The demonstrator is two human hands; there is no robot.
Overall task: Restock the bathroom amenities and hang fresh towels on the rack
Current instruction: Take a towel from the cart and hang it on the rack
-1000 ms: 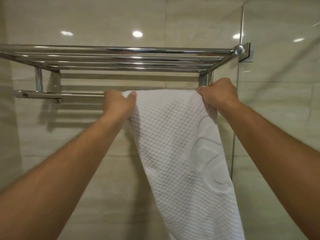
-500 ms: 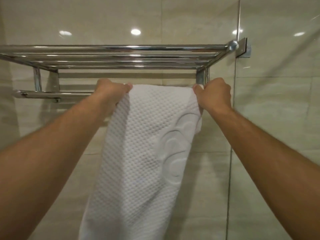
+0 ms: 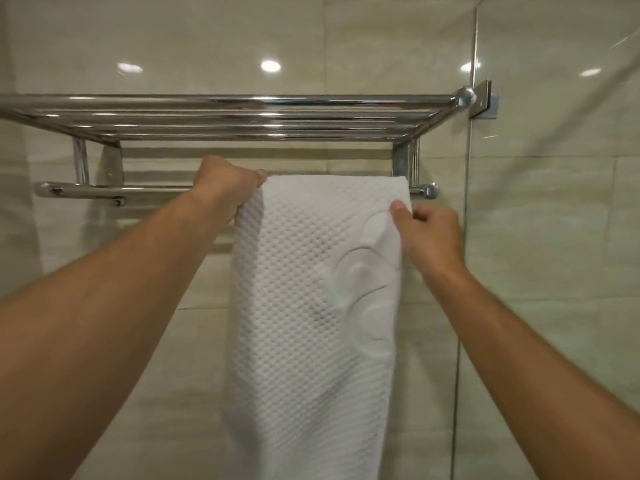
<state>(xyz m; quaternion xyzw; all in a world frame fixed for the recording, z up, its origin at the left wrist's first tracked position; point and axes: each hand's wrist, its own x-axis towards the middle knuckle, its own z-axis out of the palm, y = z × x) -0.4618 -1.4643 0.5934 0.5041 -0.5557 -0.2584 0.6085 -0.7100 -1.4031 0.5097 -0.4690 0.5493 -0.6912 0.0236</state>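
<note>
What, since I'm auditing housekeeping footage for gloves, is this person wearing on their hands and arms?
Nothing that shows. The left hand and right hand are bare, no gloves. The left forearm and right forearm are bare to the picture's edges: no sleeves, watch or bracelet. No ring shows, though some fingers are hidden.

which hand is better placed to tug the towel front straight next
Right, probably. The right hand pinches the towel by its front edge below the bar, free to pull down. The left hand grips the top corner at the bar, better for steadying.
</note>
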